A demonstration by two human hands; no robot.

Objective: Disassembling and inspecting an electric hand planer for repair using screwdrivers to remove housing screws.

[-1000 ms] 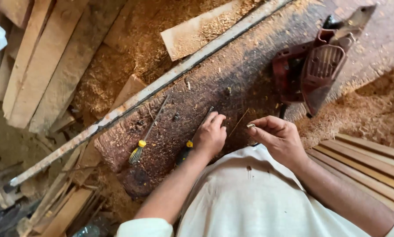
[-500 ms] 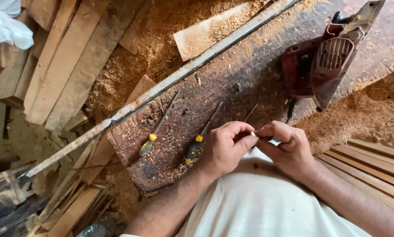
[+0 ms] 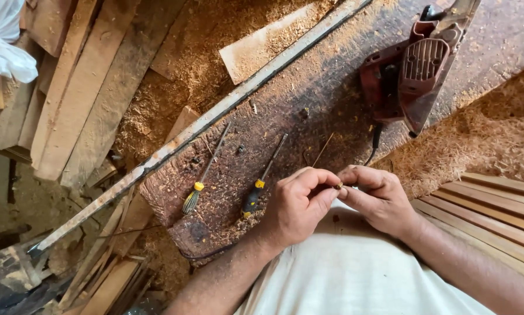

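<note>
Rusty-brown and caked in sawdust, the workbench (image 3: 332,99) fills most of my head-cam feed, with a grey metal strip (image 3: 215,119) running along its far edge. Beyond the right hand (image 3: 381,198) sits a red power tool (image 3: 411,81), probably an electric planer, with its cord trailing back toward the knuckles. A heap of shavings (image 3: 484,140) lies off to the outside of that hand, and pale slats (image 3: 495,204) are stacked just beside the wrist. Rough planks (image 3: 69,99) are piled well away, past the left hand (image 3: 297,207).

There are 2 screwdrivers just outside the left hand. The one with the black and yellow handle (image 3: 263,178) is almost touching the knuckles, and the one with the yellow-green handle (image 3: 203,175) lies a bit further out. Both are just lying there. A thin sliver (image 3: 323,150) rests right ahead of the fingertips.

The actual work is tiny: a small dark bit (image 3: 338,186) pinched right where the 2 hands meet. It's too small for me to say what it is.

The step in hand looks like fine fingertip fiddling, with both hands closed on that bit. The left is curled, with thumb and forefinger nipping it. The right comes in from the other side with its fingers bunched. Both wrists are tucked close to the belly and off the bench. My guess is that anything next needs a steady pinch, because a dropped bit would vanish in that sawdust.
</note>
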